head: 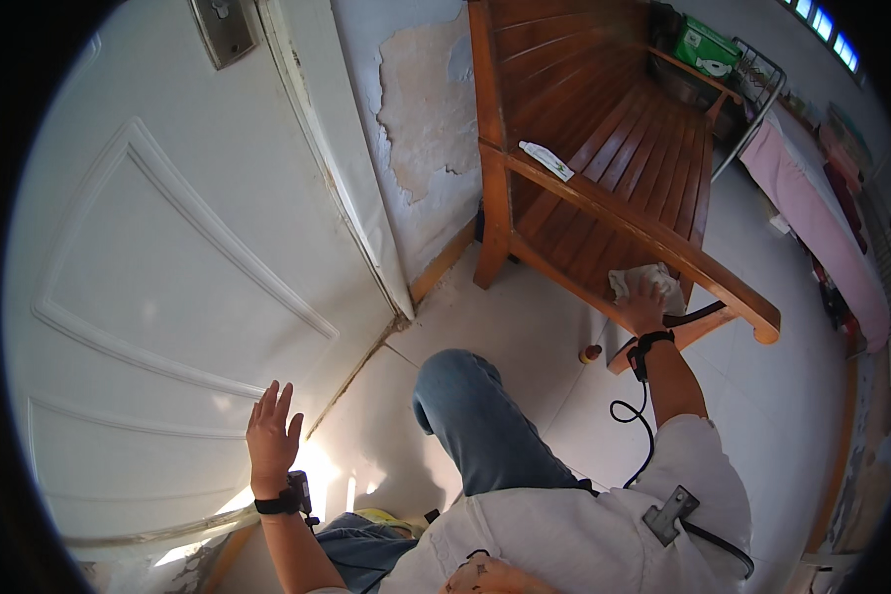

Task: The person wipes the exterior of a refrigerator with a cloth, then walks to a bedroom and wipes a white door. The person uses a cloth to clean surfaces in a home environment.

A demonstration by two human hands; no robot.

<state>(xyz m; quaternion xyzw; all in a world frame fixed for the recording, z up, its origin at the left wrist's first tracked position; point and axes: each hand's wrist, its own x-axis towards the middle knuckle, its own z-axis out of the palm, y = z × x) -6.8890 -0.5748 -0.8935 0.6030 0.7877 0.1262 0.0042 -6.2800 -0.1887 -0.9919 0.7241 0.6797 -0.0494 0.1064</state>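
My right hand (643, 308) is on a crumpled pale cloth (668, 284), at the near end of a brown wooden slatted bench (642, 148). The hand reaches in under the bench's armrest (638, 217), and the cloth lies against the seat by the front corner. My left hand (270, 434) is raised beside the white panelled door (193, 297), fingers extended and nothing in it. Whether it touches the door, I cannot tell. A white tube (546, 161) bearing print rests on top of the armrest.
On the tiled floor (520, 319), a small brown bottle (589, 354) stands near the bench's front leg. Paint peels from the wall (423, 111). Farther off are a green box (707, 46) and a bed with a pink cover (794, 193). A cable (652, 438) hangs from my right wrist.
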